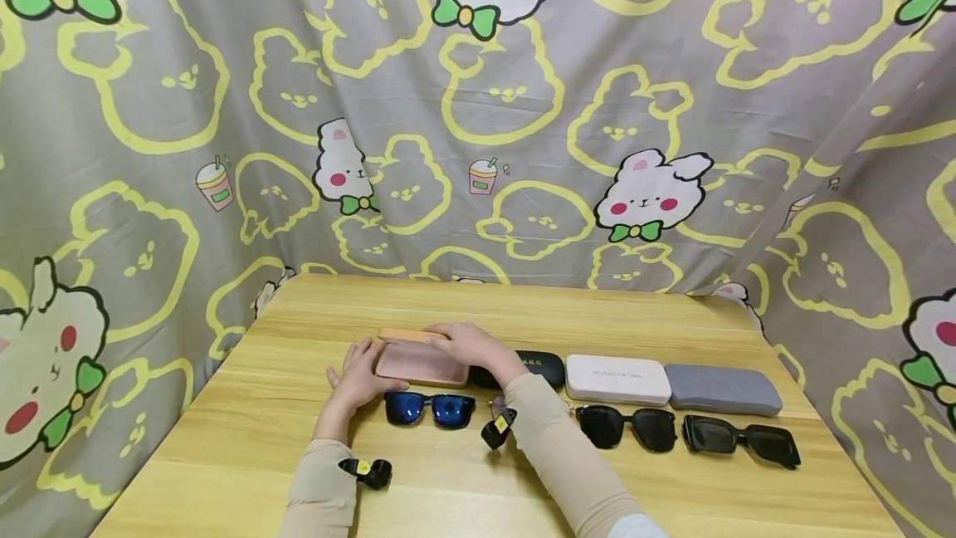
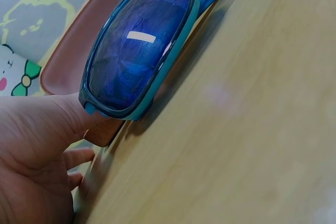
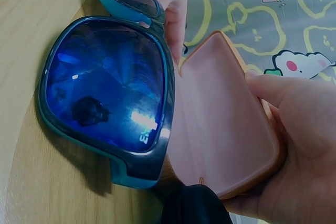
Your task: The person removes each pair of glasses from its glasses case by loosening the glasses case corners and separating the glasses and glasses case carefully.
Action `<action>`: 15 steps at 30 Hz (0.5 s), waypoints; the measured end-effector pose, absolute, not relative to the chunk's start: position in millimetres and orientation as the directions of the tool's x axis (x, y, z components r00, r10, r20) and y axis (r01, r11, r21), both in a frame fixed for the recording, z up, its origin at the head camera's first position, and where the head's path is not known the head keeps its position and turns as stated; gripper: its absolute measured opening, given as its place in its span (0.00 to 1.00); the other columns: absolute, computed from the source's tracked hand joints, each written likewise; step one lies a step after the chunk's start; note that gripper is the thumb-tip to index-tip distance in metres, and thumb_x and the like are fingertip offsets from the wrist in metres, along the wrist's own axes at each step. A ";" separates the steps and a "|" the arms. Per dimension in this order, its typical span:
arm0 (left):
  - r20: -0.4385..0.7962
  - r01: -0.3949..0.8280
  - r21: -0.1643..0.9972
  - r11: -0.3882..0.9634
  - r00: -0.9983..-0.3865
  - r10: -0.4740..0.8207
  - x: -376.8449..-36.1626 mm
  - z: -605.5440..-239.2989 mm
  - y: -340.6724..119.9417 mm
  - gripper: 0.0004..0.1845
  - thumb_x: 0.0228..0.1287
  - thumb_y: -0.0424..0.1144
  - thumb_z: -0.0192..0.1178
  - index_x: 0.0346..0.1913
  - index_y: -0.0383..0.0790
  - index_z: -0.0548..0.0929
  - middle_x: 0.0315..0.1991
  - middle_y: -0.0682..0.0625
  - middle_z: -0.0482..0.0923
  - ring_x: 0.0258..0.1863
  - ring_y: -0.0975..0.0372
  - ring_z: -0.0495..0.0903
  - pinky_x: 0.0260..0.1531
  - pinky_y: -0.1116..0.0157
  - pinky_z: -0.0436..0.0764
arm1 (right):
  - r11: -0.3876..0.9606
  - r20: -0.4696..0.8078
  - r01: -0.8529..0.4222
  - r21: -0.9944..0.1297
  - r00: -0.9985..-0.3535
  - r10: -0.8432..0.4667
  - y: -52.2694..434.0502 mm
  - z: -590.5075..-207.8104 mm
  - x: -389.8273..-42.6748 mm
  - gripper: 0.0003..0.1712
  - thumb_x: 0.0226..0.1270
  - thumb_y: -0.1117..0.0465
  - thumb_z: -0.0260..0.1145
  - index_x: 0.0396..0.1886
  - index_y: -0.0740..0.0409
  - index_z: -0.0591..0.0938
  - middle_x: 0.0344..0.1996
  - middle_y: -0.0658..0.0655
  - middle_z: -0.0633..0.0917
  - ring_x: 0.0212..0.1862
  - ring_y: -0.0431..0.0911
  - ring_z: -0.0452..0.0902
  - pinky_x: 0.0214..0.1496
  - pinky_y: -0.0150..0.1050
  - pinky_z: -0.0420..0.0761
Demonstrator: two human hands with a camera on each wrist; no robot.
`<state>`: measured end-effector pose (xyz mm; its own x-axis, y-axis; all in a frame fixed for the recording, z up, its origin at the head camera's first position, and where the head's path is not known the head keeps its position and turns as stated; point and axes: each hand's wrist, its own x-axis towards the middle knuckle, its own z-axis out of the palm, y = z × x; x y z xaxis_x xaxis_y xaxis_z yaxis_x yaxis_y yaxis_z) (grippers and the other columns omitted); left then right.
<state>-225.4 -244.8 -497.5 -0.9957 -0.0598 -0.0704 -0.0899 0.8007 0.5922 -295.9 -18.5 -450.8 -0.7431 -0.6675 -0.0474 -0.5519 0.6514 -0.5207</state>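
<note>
An orange glasses case (image 1: 422, 364) with a pink lining stands with its lid raised. My right hand (image 1: 472, 347) grips the lid (image 3: 226, 114) at its right side, thumb on the rim and fingers behind. At the case's left end, my left hand (image 1: 359, 376) holds the base, thumb along the front and fingers round the end. Sunglasses with blue mirrored lenses (image 1: 429, 409) lie just in front of the case. They loom large in the left wrist view and hide part of the left thumb (image 2: 63, 114).
A black case (image 1: 548, 369), a white case (image 1: 617, 379) and a grey-blue case (image 1: 723, 388) stand in a row to the right. Before them lie two black sunglasses (image 1: 626, 428) (image 1: 742, 440). Another pair (image 1: 496, 407) is partly hidden by the right arm. A patterned curtain (image 1: 523, 106) hangs behind the wooden table (image 1: 224, 405).
</note>
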 end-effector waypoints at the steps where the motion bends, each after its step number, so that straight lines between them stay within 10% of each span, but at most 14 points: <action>1: -0.070 -0.089 0.593 0.800 -0.996 -0.059 -225.3 -497.4 -244.7 0.52 0.45 0.58 0.75 0.72 0.41 0.65 0.77 0.35 0.48 0.76 0.38 0.37 0.61 0.26 0.26 | 0.647 -0.049 -0.548 -0.531 -0.742 -0.668 -18.0 -451.0 -296.2 0.30 0.76 0.39 0.46 0.70 0.46 0.71 0.67 0.53 0.75 0.69 0.52 0.69 0.71 0.49 0.70; 15: -0.060 -0.091 0.600 0.795 -0.996 -0.069 -224.0 -495.5 -242.6 0.52 0.44 0.58 0.75 0.71 0.38 0.67 0.76 0.35 0.49 0.76 0.38 0.39 0.61 0.26 0.27 | 0.620 -0.056 -0.535 -0.574 -0.730 -0.681 -16.1 -454.6 -296.5 0.28 0.74 0.40 0.52 0.69 0.42 0.73 0.67 0.51 0.76 0.69 0.51 0.70 0.70 0.48 0.71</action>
<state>-224.0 -242.6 -495.5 -0.9958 -0.0692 -0.0599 -0.0913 0.7951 0.5995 -296.5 -16.1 -454.6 -0.7300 -0.6811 -0.0563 -0.5346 0.6204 -0.5738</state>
